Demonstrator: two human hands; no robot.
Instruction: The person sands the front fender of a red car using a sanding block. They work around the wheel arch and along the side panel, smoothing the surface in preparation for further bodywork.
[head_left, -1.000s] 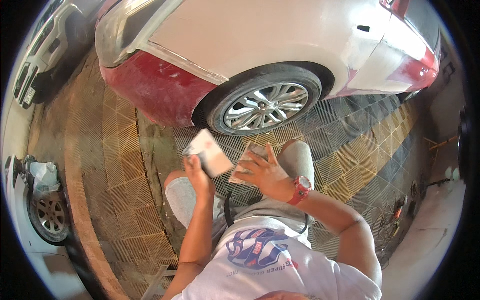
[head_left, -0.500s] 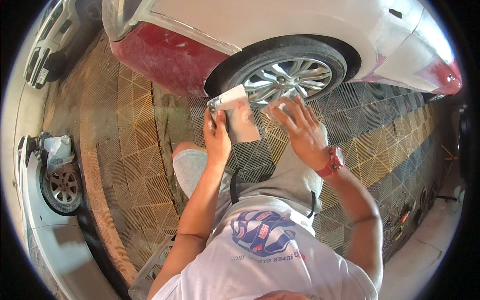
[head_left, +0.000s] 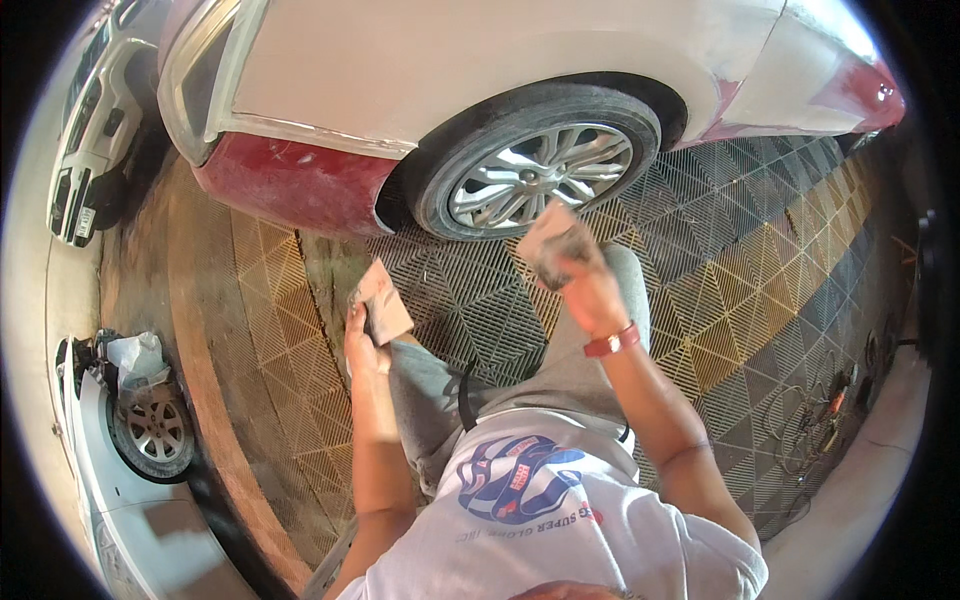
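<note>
My left hand (head_left: 366,345) is closed round a pale pinkish piece of stiff paper (head_left: 388,306), which stands up tilted from the fingers above my left knee. To the right, my right hand (head_left: 592,292) grips another pale piece (head_left: 552,235) with a dark grey patch on it. Motion blurs this hand and its piece, so I cannot tell exactly what it is. It is held in front of the car wheel (head_left: 535,178), apart from it in view. The car body (head_left: 330,70) is matt whitish, with a red lower panel (head_left: 290,180).
Patterned floor tiles (head_left: 470,300) in grey and yellow lie beneath me. A silver car part with a wheel (head_left: 155,432) and a plastic bag (head_left: 135,358) is at the left. Another white vehicle (head_left: 85,180) stands far left. Cables (head_left: 800,430) lie on the right.
My left hand has moved left and nearer, and its piece looks smaller. My right hand has turned over and now shows a pale piece. The view has shifted, moving the car leftward.
</note>
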